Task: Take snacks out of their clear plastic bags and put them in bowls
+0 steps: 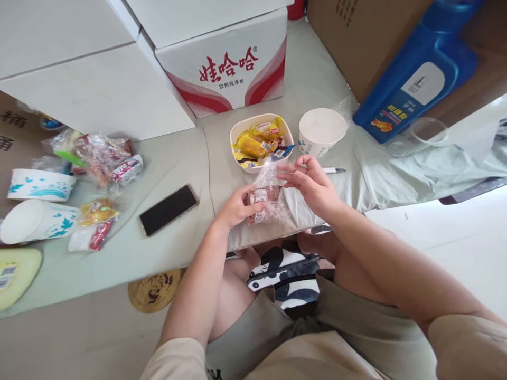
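My left hand (237,207) grips a clear plastic snack packet (266,196) with reddish-brown contents and a white printed label, thumb across its front. Close to the packet's crumpled upper end is my right hand (315,184), fingers stretched and apart, their tips smeared by motion; whether they touch the plastic I cannot tell. Just behind the packet stands a white square bowl (234,138) with several yellow wrapped snacks (255,141) and a blue wrapper in it. A white paper cup (322,132) is to the bowl's right. A pen-like white knife (334,170) lies beyond my right hand.
A black phone (168,209) lies on the cloth-covered table (190,169). At left are two paper cups (41,184) and several wrapped snacks (101,155). A white carton (237,63), blue bottle (420,74) and clear plastic cup (422,136) stand behind. The table's front edge is near my knees.
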